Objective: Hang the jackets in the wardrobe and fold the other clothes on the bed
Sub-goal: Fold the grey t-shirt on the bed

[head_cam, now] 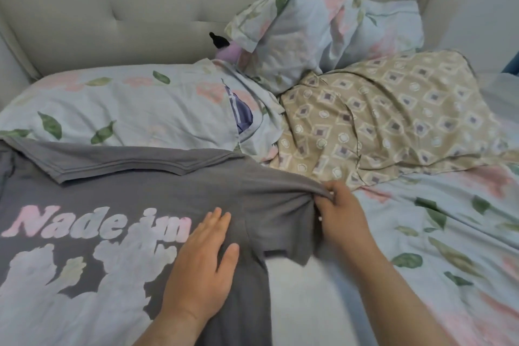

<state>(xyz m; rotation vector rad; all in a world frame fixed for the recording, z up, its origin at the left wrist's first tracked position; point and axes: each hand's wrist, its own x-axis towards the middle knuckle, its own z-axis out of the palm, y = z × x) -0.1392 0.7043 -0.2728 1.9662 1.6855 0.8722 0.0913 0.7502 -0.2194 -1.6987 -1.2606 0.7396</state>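
Lower centre: the left grip (199, 264) lies flat, fingers straight, pressing a grey T-shirt (140, 188) spread at lower left on the bed (421, 247). Just right, the right grip (339, 211) pinches its bunched edge. Above lie pillows (112, 104), then the headboard (140, 8).

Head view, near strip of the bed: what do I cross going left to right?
The grey T-shirt with pink lettering → left hand flat on it → right hand pinching its fabric → floral bedsheet.
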